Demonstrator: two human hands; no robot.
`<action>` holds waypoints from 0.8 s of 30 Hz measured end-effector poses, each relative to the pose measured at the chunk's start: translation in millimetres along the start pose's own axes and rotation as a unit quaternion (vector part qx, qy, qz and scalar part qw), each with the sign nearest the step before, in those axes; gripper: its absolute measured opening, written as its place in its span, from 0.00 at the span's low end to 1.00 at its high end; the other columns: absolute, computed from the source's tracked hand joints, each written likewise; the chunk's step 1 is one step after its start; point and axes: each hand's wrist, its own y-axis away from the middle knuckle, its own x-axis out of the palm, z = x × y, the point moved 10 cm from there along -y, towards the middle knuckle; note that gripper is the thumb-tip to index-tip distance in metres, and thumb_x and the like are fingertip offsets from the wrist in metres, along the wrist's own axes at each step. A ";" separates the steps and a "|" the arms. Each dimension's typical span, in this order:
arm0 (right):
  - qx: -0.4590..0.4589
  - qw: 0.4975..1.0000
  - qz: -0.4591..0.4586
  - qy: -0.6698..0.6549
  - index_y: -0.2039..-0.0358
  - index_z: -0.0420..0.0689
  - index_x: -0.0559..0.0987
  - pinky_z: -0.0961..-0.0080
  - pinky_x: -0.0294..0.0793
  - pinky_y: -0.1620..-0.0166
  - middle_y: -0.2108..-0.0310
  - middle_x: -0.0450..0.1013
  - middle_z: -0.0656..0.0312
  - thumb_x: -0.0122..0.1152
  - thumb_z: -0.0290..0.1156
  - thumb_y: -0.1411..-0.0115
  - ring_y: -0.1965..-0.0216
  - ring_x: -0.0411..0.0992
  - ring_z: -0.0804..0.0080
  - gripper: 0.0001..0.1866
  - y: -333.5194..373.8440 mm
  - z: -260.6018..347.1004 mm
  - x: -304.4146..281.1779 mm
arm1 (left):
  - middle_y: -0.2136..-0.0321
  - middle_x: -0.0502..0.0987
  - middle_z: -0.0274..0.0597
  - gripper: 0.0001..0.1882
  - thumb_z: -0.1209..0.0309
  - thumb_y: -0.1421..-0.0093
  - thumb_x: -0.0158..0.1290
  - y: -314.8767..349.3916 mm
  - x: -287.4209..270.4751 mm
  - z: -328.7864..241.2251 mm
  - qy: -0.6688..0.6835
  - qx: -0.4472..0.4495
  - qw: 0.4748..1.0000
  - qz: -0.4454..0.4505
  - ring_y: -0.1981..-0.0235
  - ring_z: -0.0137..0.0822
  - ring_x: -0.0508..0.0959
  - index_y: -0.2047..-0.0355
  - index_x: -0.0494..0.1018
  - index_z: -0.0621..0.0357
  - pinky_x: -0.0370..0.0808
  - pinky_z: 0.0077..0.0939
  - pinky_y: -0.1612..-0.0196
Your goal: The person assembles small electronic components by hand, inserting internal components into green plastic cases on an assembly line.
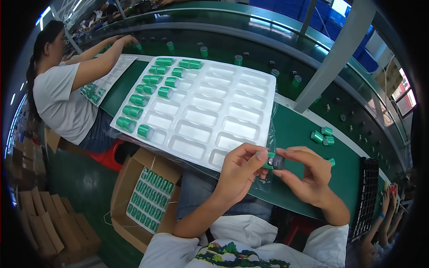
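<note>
In front of my chest, my left hand [239, 172] is closed on a small shiny green cylinder [269, 157]. My right hand [310, 174] pinches a dark grey cylindrical piece [278, 162] between thumb and fingers. This grey piece meets the green cylinder end to end; whether the two are joined I cannot tell. Just beyond my hands lies a large white moulded tray [225, 67]. Green cylinders [135, 100] lie on their sides in its left-hand pockets, and the pockets on its right hold none.
Loose green cylinders [317, 136] lie on the green table [295, 123] to the right. A conveyor [178, 38] carries more beyond a grey post [336, 56]. At lower left, an open carton [119, 196] holds a filled tray. A co-worker [67, 85] reaches over another tray; a black rack [367, 192] stands right.
</note>
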 end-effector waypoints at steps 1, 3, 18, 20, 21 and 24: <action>0.006 1.000 0.019 0.008 0.53 0.33 0.74 0.69 0.76 0.55 0.59 0.78 0.45 0.73 0.18 0.54 0.59 0.78 0.59 0.26 -2.0 0.4 3.0 | 0.61 0.79 0.43 0.11 0.69 0.34 0.54 -0.5 -0.8 0.0 -0.006 0.001 1.000 0.002 0.66 0.29 0.78 0.56 0.73 0.63 0.74 0.23 0.68; 0.018 0.999 0.028 0.022 0.54 0.33 0.75 0.69 0.76 0.55 0.59 0.78 0.46 0.73 0.19 0.54 0.59 0.78 0.58 0.25 -4.3 2.7 3.4 | 0.61 0.79 0.43 0.11 0.69 0.34 0.54 -0.8 -2.3 0.9 -0.011 0.002 1.000 0.004 0.65 0.29 0.78 0.56 0.73 0.63 0.74 0.23 0.68; -0.124 0.976 0.040 0.174 0.59 0.36 0.80 0.68 0.80 0.61 0.61 0.77 0.55 0.74 0.25 0.56 0.61 0.78 0.59 0.21 5.7 44.7 12.6 | 0.55 0.74 0.42 0.24 0.82 0.44 0.60 12.6 34.3 -0.6 -0.199 0.002 0.977 0.071 0.54 0.27 0.74 0.47 0.67 0.69 0.75 0.23 0.51; -0.153 0.968 0.026 0.198 0.59 0.37 0.80 0.68 0.80 0.62 0.62 0.77 0.54 0.75 0.24 0.57 0.61 0.78 0.59 0.21 11.7 45.9 12.8 | 0.54 0.73 0.42 0.26 0.84 0.45 0.59 15.2 39.9 -4.9 -0.252 0.044 0.963 0.090 0.55 0.28 0.75 0.45 0.66 0.69 0.75 0.22 0.52; -0.187 0.958 0.017 0.215 0.60 0.37 0.80 0.69 0.81 0.62 0.62 0.77 0.54 0.75 0.24 0.57 0.61 0.78 0.59 0.21 15.1 50.2 12.8 | 0.54 0.73 0.42 0.26 0.84 0.45 0.59 15.8 44.1 -4.5 -0.251 0.042 0.962 0.098 0.55 0.28 0.75 0.45 0.66 0.69 0.75 0.22 0.52; -0.200 0.962 -0.028 0.184 0.61 0.38 0.79 0.69 0.81 0.63 0.62 0.77 0.54 0.75 0.22 0.58 0.61 0.78 0.59 0.21 16.6 37.8 -7.3 | 0.51 0.72 0.44 0.31 0.84 0.46 0.59 18.5 41.6 -13.0 -0.223 -0.008 0.974 0.050 0.57 0.28 0.76 0.41 0.63 0.68 0.76 0.20 0.55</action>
